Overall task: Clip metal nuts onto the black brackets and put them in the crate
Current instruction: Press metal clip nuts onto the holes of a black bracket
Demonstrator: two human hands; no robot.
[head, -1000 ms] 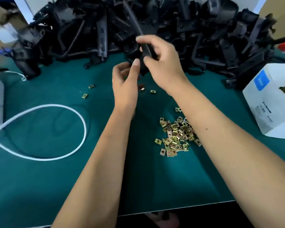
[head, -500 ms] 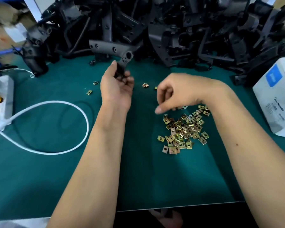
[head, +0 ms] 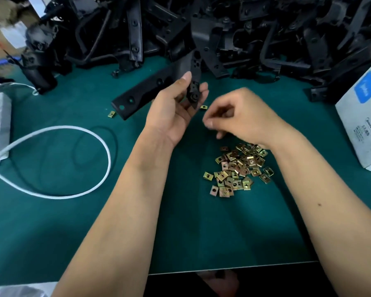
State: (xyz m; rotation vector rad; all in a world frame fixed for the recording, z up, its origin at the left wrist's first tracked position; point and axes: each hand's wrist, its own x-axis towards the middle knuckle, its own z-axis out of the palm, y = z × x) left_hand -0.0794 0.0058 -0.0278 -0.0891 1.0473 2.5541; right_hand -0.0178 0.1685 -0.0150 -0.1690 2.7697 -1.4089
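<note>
Here the left hand (head: 176, 110) grips the black bracket (head: 150, 91), long axis running far-right to near-left; the right hand (head: 238, 116), fingers curled, contents untellable, hovers just beside it, above the nuts (head: 238, 168).

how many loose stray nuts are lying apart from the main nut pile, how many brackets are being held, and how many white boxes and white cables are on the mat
stray nuts: 2
held bracket, gripped by the left hand: 1
white box: 1
white cable: 1
total: 5
The main nut pile and the bracket heap are too dense to count.
</note>
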